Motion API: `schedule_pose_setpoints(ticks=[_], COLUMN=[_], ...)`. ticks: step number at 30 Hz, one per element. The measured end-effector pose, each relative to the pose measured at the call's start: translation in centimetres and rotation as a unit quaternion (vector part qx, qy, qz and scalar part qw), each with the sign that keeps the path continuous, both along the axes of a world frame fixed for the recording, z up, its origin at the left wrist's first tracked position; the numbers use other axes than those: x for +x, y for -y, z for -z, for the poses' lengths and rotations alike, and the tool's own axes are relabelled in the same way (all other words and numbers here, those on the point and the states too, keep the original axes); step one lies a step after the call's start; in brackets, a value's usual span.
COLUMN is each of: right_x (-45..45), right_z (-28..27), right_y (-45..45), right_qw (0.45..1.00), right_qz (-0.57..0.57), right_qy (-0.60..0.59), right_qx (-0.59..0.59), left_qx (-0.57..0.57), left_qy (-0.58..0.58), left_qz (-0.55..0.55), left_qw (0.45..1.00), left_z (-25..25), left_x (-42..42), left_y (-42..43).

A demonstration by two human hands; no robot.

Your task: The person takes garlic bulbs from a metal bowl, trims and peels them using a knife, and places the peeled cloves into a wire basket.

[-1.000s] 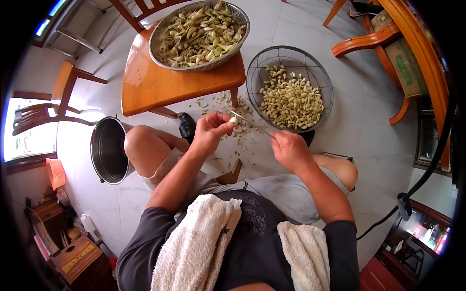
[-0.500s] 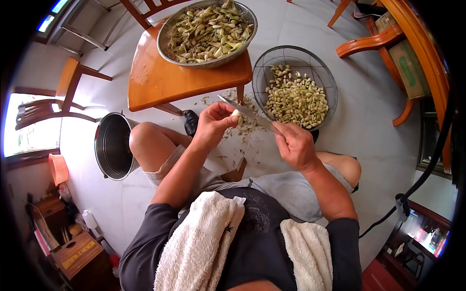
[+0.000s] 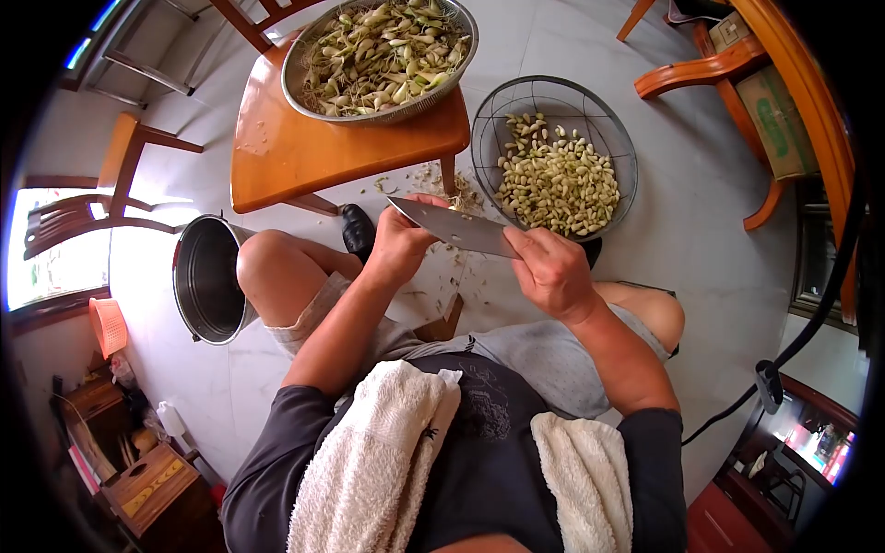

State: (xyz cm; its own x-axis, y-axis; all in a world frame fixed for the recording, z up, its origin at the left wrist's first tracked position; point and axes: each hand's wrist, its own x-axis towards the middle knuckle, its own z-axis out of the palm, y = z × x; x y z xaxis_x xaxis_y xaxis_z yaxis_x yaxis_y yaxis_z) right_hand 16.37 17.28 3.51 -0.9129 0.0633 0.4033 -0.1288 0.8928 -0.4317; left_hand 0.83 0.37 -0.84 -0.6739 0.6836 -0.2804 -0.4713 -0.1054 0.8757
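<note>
My right hand (image 3: 553, 272) is closed around the handle of a knife (image 3: 452, 228), its broad blade pointing left and lying across the fingertips of my left hand (image 3: 401, 244). Those left fingers are pinched together behind the blade. A small white bulb showed in them half a second ago, but the blade now hides it. Beyond my hands, a wire-framed basket (image 3: 479, 152) on the floor holds many trimmed pale bulbs (image 3: 558, 180). On a wooden chair (image 3: 263, 170) rests a metal colander (image 3: 369, 118) heaped with untrimmed bulbs (image 3: 383, 55) with roots and stems.
Trimmings (image 3: 466, 198) are scattered on the floor below my hands. A dark metal bucket (image 3: 189, 309) stands by my left knee. A wooden table (image 3: 802, 83) is at the right, and a black cable (image 3: 816, 318) hangs there. A towel (image 3: 378, 452) lies over my chest.
The knife blade has turned to show its flat side and now covers the bulb and left fingertips. The view has shifted slightly, so the chair and baskets appear a little further left and up.
</note>
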Motion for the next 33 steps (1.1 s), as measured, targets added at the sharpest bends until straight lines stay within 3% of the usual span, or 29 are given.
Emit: schedule_pose_setpoints(ticks=[7, 9, 12, 19, 22, 25, 33], right_x=[0.1, 0.2, 0.7, 0.5, 0.0, -0.1, 0.2], right_z=[0.2, 0.6, 4.0, 3.2, 2.7, 3.1, 1.8], right_y=[0.3, 0.4, -1.2, -1.2, -1.1, -1.2, -1.0], right_qw=[1.000, 0.998, 0.973, 0.962, 0.951, 0.946, 0.941], right_qz=[0.010, 0.029, 0.113, 0.140, 0.144, 0.148, 0.144], right_qy=[0.016, 0.022, 0.192, 0.189, 0.195, 0.207, 0.163], right_qx=[-0.016, -0.043, -0.066, -0.140, -0.192, -0.203, -0.260], left_qx=[-0.026, 0.019, 0.056, 0.090, 0.161, 0.137, 0.134], left_qy=[-0.060, -0.042, -0.044, 0.023, 0.063, -0.002, 0.110], left_qz=[-0.002, -0.001, 0.008, 0.032, 0.044, 0.006, -0.060], left_qw=[0.998, 0.999, 0.997, 0.995, 0.984, 0.991, 0.983], left_z=[0.1, 0.2, -0.3, 0.1, 1.1, 1.6, 1.2], left_x=[0.1, 0.1, 0.0, -0.7, -1.0, -1.4, -1.9], left_y=[0.5, 0.8, 1.2, 0.9, 0.9, 0.8, 0.9])
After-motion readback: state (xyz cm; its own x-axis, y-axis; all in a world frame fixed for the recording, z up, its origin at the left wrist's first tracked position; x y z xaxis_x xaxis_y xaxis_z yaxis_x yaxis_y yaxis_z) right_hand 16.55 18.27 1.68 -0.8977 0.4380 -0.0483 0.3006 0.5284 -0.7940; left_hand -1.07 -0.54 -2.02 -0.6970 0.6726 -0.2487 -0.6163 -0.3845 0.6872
